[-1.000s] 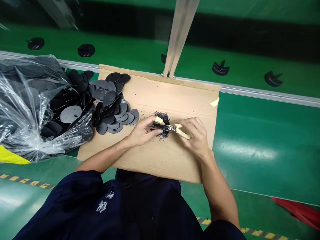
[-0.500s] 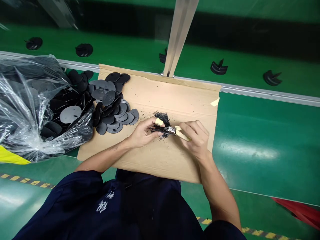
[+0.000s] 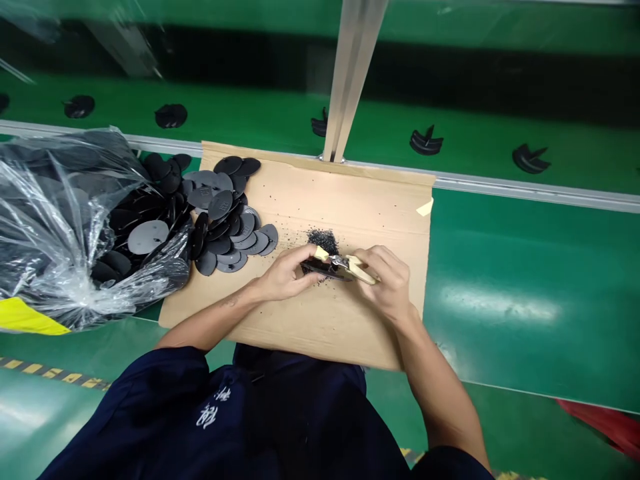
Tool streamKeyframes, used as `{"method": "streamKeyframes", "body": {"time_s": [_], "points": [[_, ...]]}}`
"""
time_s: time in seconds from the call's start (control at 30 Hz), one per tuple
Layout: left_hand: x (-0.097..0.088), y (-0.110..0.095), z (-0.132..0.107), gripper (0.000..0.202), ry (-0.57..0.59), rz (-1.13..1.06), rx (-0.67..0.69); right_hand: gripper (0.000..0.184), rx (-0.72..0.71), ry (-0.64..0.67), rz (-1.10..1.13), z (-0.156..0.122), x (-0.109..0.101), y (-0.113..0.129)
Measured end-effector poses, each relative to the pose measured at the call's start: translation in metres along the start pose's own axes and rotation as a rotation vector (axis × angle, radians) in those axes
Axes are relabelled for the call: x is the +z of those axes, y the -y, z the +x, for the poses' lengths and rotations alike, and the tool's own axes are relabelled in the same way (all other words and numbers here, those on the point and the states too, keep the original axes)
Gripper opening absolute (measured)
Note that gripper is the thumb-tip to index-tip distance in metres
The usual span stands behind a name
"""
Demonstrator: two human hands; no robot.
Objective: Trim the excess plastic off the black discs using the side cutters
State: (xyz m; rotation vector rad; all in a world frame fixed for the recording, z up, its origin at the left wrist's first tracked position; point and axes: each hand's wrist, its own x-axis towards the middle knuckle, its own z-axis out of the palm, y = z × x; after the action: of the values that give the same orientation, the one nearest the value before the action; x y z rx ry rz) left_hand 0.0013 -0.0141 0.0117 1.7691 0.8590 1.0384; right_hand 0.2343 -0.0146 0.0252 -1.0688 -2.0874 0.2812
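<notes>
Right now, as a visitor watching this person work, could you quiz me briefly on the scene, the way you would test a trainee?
1. Which hand grips the cream-handled snips?
2. True or false: black crumbs lie on the cardboard sheet.
3. What colour is the surface beyond the metal rail? A) red B) green C) white

Key: 1. The right hand. 2. True. 3. B.
</notes>
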Motion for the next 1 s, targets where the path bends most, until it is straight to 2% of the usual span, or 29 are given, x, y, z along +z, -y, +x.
{"method": "streamKeyframes", "body": {"time_s": [0.07, 0.17, 0.23, 0.33, 0.4, 0.5, 0.63, 0.7, 0.77, 0.83, 1.0], "points": [[-0.004, -0.001, 0.002, 0.024, -0.01, 0.027, -0.064, 0.018, 0.04, 0.071, -0.049, 0.001, -0.002, -0.008], [-0.017, 0.001, 0.013, 0.036, -0.065, 0.077, -0.124, 0.035, 0.048, 0.218, -0.189, 0.002, -0.005, -0.024], [-0.035, 0.006, 0.031, 0.046, -0.114, 0.145, -0.111, 0.04, 0.046, 0.277, -0.221, 0.002, -0.005, -0.035], [-0.075, 0.013, 0.074, 0.051, -0.161, 0.334, -0.056, 0.04, 0.027, 0.293, -0.236, 0.002, -0.003, -0.046], [-0.104, 0.018, 0.107, 0.044, -0.124, 0.54, -0.076, 0.039, 0.019, 0.281, -0.255, 0.001, -0.003, -0.047], [-0.142, 0.025, 0.149, 0.035, 0.007, 0.961, -0.31, 0.037, 0.024, 0.268, -0.284, 0.0, -0.004, -0.044], [-0.168, 0.032, 0.18, 0.034, 0.071, 1.072, -0.436, 0.033, 0.069, 0.273, -0.298, -0.003, -0.005, -0.041], [-0.169, 0.034, 0.19, 0.03, 0.096, 1.085, -0.478, 0.03, 0.075, 0.282, -0.314, -0.005, -0.005, -0.039], [-0.161, 0.037, 0.203, 0.029, 0.099, 1.074, -0.488, 0.031, 0.075, 0.294, -0.341, -0.006, -0.007, -0.037], [-0.143, 0.041, 0.22, 0.034, 0.082, 1.028, -0.45, 0.033, 0.075, 0.322, -0.37, -0.008, -0.008, -0.034], [-0.085, 0.045, 0.254, 0.038, -0.023, 0.813, -0.276, 0.037, 0.079, 0.367, -0.429, -0.01, -0.01, -0.033]]}}
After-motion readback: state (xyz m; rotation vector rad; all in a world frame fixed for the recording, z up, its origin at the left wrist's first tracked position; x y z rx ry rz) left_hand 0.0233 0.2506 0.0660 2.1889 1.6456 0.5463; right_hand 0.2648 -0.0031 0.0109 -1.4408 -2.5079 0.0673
